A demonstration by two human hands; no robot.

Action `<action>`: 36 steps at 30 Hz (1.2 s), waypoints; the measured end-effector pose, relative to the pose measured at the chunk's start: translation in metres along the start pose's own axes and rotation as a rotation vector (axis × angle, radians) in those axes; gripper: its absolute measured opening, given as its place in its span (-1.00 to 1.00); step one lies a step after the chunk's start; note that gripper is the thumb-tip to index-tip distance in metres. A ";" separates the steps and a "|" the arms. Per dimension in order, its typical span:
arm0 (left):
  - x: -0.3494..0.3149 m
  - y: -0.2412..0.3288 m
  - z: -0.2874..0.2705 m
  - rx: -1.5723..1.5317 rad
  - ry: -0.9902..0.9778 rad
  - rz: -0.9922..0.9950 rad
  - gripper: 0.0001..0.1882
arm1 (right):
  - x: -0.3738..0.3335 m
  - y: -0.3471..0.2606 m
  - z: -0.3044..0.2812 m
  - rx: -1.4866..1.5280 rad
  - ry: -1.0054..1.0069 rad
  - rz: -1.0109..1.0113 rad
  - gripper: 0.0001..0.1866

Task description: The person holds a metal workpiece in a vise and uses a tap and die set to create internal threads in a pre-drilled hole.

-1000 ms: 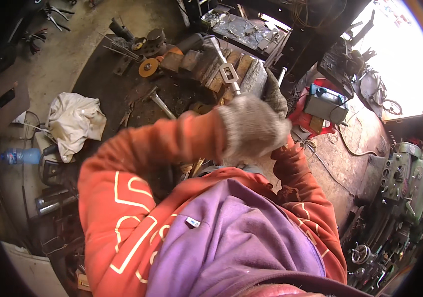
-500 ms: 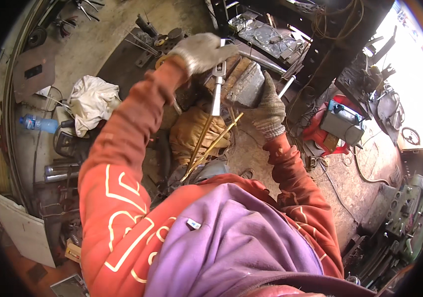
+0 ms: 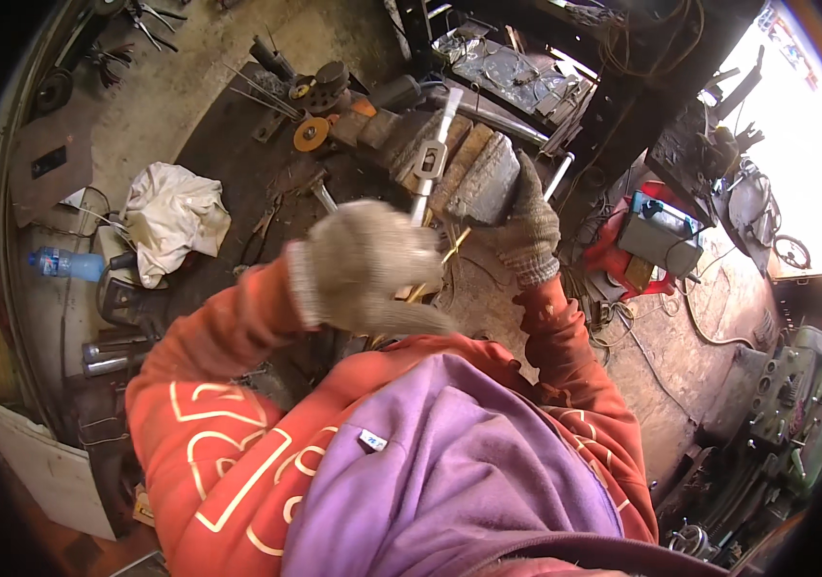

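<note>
A silver tap wrench (image 3: 430,159) with a slotted middle block lies across the jaws of a bench vise (image 3: 486,183), whose jaws look worn and brownish grey. What the wrench is fitted to is hidden. My left hand (image 3: 367,269), in a knitted work glove and smeared by motion, is just below the near end of the wrench. Its thumb stands apart from the fingers, and I see nothing held. My right hand (image 3: 529,226), gloved too, rests against the right side of the vise with its fingers stretched along the jaw. Thin yellow strips (image 3: 456,245) show partly behind my left hand.
An orange grinding disc (image 3: 312,135) and metal parts lie left of the vise. A white cloth (image 3: 175,216) and a blue-tinted bottle (image 3: 66,263) are farther left. To the right are a grey box (image 3: 663,231) on a red stand and a green machine (image 3: 796,404).
My left hand has come off the far end of the tap wrench and moved down toward me. The wrench has tilted a little clockwise. My right hand stays by the vise.
</note>
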State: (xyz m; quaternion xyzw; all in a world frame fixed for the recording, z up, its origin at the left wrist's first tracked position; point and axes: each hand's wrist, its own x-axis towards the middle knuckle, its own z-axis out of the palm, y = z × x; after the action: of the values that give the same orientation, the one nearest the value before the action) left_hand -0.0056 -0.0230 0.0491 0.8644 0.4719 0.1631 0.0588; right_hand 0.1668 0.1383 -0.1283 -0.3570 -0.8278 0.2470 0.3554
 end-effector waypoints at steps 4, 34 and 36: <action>-0.032 -0.062 -0.033 -0.050 -0.059 -0.337 -0.59 | -0.002 -0.005 -0.002 0.039 -0.028 0.064 0.39; 0.114 -0.110 -0.006 0.252 -0.264 -0.328 -0.48 | -0.003 -0.003 0.008 0.184 -0.003 0.060 0.22; 0.124 -0.086 0.007 0.261 -0.313 -0.340 -0.59 | 0.001 -0.013 0.001 0.068 -0.009 0.101 0.23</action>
State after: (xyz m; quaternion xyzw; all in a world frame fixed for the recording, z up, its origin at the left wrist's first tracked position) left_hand -0.0094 0.1280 0.0489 0.7879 0.6123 -0.0470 0.0458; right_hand 0.1597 0.1310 -0.1198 -0.3850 -0.8013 0.2942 0.3509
